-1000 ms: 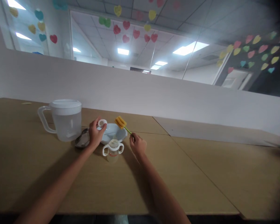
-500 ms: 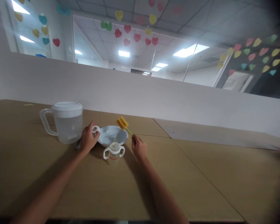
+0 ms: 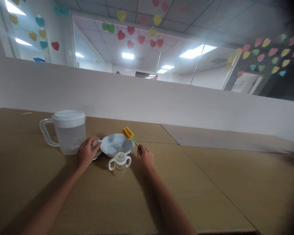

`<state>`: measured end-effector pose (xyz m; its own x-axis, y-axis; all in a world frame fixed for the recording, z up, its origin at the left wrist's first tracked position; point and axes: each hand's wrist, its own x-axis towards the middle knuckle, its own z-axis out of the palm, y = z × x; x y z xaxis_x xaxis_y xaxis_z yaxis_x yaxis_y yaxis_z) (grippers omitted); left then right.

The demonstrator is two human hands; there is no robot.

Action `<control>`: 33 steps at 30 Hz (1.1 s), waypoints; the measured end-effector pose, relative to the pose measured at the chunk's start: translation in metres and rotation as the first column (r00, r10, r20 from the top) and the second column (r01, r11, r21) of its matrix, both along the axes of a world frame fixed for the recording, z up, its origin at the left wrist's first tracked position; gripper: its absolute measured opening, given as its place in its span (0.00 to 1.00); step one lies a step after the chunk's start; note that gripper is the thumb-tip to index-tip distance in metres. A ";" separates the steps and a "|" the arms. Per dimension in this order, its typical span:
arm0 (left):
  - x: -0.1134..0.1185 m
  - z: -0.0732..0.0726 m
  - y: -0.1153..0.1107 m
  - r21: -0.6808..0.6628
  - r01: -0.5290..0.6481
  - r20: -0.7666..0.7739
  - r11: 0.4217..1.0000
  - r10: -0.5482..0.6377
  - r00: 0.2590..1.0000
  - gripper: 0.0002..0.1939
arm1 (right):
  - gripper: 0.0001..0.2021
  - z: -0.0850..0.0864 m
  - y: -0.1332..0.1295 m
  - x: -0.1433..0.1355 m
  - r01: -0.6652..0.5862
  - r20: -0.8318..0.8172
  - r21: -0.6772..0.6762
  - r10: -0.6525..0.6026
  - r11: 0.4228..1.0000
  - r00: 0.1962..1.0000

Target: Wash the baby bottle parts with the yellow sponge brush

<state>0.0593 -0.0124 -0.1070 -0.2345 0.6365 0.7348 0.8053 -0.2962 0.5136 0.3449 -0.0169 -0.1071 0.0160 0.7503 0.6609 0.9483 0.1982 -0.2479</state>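
Your left hand [image 3: 86, 152] fingers clamped on a small white ring [image 3: 96, 143] beside the bowl [image 3: 116, 145], right hand [image 3: 145, 157] pinching the sponge brush [image 3: 128, 133] (yellow head over bowl), handled bottle [image 3: 120, 161] between, mid-surface.

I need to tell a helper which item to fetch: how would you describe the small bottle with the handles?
On the brown table, find the big lidded water pitcher at the left, then the white bowl to its right. Directly in front of that bowl stands the small clear baby bottle, the only item with two white loop handles.
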 end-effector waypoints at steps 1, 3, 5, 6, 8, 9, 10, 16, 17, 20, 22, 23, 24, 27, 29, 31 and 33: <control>0.003 0.001 0.000 0.022 0.011 0.015 1.000 -0.012 1.000 0.22 | 0.13 0.001 -0.001 -0.001 0.011 -0.016 -0.034 -0.011 0.999 1.000; 0.007 0.002 0.001 0.040 0.058 0.041 0.998 -0.060 0.997 0.23 | 0.12 0.003 -0.001 -0.001 0.015 -0.029 -0.085 -0.018 0.996 0.999; 0.011 0.003 0.006 0.018 0.137 0.035 0.990 -0.138 0.990 0.22 | 0.12 0.003 -0.001 -0.001 0.012 -0.020 -0.105 -0.014 0.994 1.000; 0.014 0.005 0.008 -0.012 0.182 0.020 0.983 -0.182 0.983 0.21 | 0.12 0.003 0.000 0.000 0.013 -0.012 -0.105 -0.014 0.994 1.000; 0.020 0.012 0.015 -0.124 0.276 -0.029 0.953 -0.281 0.959 0.19 | 0.11 0.002 0.002 0.001 0.018 -0.003 -0.099 -0.018 0.995 1.000; 0.024 0.017 0.019 -0.201 0.322 -0.063 0.925 -0.341 0.938 0.19 | 0.12 0.001 0.003 0.001 0.020 -0.003 -0.093 -0.021 0.995 1.000; 0.028 0.022 0.023 -0.282 0.359 -0.099 0.890 -0.399 0.911 0.20 | 0.12 0.000 0.004 0.002 0.018 -0.004 -0.088 -0.019 0.996 1.000; 0.059 0.041 0.047 -0.700 0.395 -0.210 0.596 -0.699 0.684 0.28 | 0.11 -0.005 0.009 0.006 0.007 0.004 -0.020 -0.007 1.000 1.000; 0.063 0.041 0.049 -0.730 0.398 -0.210 0.556 -0.736 0.644 0.27 | 0.11 -0.006 0.010 0.007 0.013 0.008 -0.005 -0.013 1.000 1.000; 0.067 0.039 0.054 -0.748 0.394 -0.223 0.534 -0.762 0.608 0.22 | 0.11 -0.007 0.011 0.011 0.035 0.014 0.026 -0.035 0.999 0.999; 0.065 0.037 0.054 -0.737 0.378 -0.230 0.560 -0.734 0.638 0.20 | 0.11 -0.006 0.011 0.012 0.040 0.015 0.034 -0.040 0.999 0.999; 0.063 0.036 0.054 -0.723 0.381 -0.229 0.576 -0.721 0.654 0.20 | 0.11 -0.006 0.010 0.012 0.035 0.019 0.034 -0.035 0.999 0.999; 0.060 0.035 0.053 -0.704 0.392 -0.223 0.591 -0.709 0.669 0.20 | 0.11 -0.005 0.010 0.012 0.026 0.026 0.032 -0.027 0.999 0.999; 0.051 0.031 0.051 -0.650 0.422 -0.195 0.633 -0.675 0.711 0.23 | 0.11 -0.003 0.008 0.011 -0.012 0.064 0.010 0.012 1.000 0.998; 0.046 0.029 0.050 -0.636 0.425 -0.177 0.644 -0.657 0.733 0.24 | 0.11 -0.002 0.007 0.011 -0.034 0.092 -0.009 0.035 0.999 0.995; 0.045 0.028 0.050 -0.641 0.431 -0.152 0.635 -0.656 0.740 0.24 | 0.10 -0.001 0.006 0.010 -0.040 0.112 -0.022 0.042 0.999 0.993; 0.045 0.028 0.051 -0.637 0.428 -0.126 0.642 -0.634 0.763 0.23 | 0.11 0.000 0.006 0.009 -0.038 0.117 -0.031 0.042 0.999 0.992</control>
